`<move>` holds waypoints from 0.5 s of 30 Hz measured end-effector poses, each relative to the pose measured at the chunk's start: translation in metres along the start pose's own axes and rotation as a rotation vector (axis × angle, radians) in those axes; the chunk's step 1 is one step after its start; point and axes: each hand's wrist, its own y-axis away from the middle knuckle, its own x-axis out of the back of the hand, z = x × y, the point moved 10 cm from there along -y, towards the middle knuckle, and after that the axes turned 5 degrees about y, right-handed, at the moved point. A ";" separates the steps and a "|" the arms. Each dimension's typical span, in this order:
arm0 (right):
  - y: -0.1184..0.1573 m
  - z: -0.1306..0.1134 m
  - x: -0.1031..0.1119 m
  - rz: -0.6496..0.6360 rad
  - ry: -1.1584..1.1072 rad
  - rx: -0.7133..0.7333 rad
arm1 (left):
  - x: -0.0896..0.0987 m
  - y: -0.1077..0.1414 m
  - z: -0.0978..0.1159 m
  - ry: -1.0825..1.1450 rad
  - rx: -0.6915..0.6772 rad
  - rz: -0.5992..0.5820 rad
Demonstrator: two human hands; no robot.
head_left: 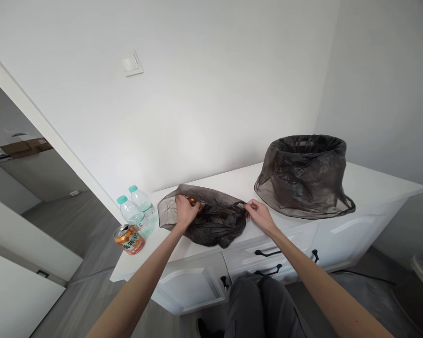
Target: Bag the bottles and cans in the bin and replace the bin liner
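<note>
A dark translucent plastic garbage bag (220, 227) lies with its mouth spread on the white cabinet top. My left hand (187, 210) is inside the bag's mouth at its left side, fingers curled round a shiny orange can (191, 201), of which only a small part shows. At the right edge of the mouth, my right hand (260, 216) pinches the bag's rim between thumb and fingers. Left of the bag stands an orange drink can (129, 240) with its top opened. Two clear plastic bottles with teal caps, a nearer bottle (130, 211) and a farther bottle (141, 199), stand behind that can.
To the right, a bin lined with a dark garbage bag (303, 178) stands on the white cabinet (370, 180), loop handles hanging out. The wall with a light switch (132, 64) rises behind. Black drawer handles (268, 253) stick out in front, and a doorway opens at the left.
</note>
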 end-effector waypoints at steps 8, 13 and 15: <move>0.001 -0.003 -0.005 -0.011 0.044 -0.030 | -0.014 -0.018 -0.002 0.023 0.120 -0.055; 0.002 -0.006 0.000 0.043 0.121 -0.048 | -0.011 -0.006 0.001 0.041 0.125 -0.117; 0.002 -0.006 0.002 0.063 0.132 -0.049 | -0.002 0.002 0.002 0.043 0.125 -0.135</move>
